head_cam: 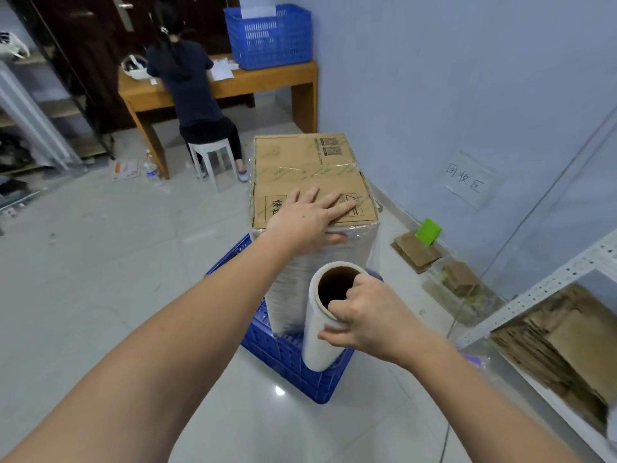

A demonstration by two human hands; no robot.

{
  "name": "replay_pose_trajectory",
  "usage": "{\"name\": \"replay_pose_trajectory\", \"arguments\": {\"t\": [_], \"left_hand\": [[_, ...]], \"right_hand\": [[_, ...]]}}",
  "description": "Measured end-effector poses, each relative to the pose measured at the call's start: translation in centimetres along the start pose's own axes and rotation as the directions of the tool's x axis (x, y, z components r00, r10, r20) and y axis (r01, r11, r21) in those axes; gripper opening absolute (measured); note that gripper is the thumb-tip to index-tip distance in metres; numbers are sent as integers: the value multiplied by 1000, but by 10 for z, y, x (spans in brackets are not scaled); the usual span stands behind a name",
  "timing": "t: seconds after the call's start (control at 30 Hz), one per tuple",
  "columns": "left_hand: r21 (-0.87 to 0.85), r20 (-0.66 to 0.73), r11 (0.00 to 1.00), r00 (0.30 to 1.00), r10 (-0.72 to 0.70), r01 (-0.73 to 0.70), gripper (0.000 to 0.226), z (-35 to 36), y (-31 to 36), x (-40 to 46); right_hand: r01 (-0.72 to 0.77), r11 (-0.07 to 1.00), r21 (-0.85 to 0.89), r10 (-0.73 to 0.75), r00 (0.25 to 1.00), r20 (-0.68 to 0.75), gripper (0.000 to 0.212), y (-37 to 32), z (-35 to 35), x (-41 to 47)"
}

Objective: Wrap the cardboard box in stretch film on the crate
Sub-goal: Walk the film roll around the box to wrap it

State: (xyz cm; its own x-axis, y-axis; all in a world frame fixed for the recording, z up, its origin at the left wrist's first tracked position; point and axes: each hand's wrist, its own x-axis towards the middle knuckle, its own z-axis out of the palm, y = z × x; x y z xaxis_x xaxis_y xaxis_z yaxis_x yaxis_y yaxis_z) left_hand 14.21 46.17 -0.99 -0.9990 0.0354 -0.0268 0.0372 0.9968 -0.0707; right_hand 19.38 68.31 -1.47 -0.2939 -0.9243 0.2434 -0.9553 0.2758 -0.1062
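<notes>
The left hand [309,217] lies flat with fingers spread on the near end of the box [312,177] top, thumb hooked over the film-covered front edge, pinning it in place. The right hand [362,320] grips the upper end of the roll [325,315], thumb tucked into the open cardboard core, fingers curled round the outside. The roll stands upright just beside the box's near right corner, its foot down at the crate [283,355].

The box stands upright on the blue crate, which sits on the tiled floor. Its near side is already clouded with layers of film [300,282]; its top is still bare cardboard.

The risks look plain enough. The box is tall and overhangs a low crate, so a hard pull on the roll could tip or twist it if the flat hand slips on the cardboard. A slack feed would likely leave loose, wrinkled film; too tight a pull may tear the sheet or neck it into a rope. The thumb-in-core hold gives only modest control, and the roll could drop away if it spins too freely.

Behind, a person sits on a white stool [213,162] at a wooden desk [267,85]. Flattened cardboard [417,252] lies along the wall to the right.
</notes>
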Motion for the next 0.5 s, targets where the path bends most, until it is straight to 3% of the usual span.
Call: {"name": "replay_pose_trajectory", "arguments": {"t": [0.23, 0.3, 0.4, 0.5], "left_hand": [[-34, -14, 999, 1000, 0, -1, 78, -3, 1, -3], [-54, -37, 999, 999, 4, -6, 79, -3, 1, -3], [-113, -66, 994, 998, 1, -8, 80, -3, -2, -4], [-189, -85, 981, 996, 22, -37, 85, -6, -6, -7]], "right_hand": [[-123, 990, -72, 122, 992, -9, 37, -7, -3, -6], [-168, 982, -90, 173, 983, 54, 35, -22, -8, -5], [-278, 949, -151, 296, 948, 116, 50, -43, -13, 4], [-317, 929, -194, 350, 921, 171, 44, -60, -15, 17]]}}
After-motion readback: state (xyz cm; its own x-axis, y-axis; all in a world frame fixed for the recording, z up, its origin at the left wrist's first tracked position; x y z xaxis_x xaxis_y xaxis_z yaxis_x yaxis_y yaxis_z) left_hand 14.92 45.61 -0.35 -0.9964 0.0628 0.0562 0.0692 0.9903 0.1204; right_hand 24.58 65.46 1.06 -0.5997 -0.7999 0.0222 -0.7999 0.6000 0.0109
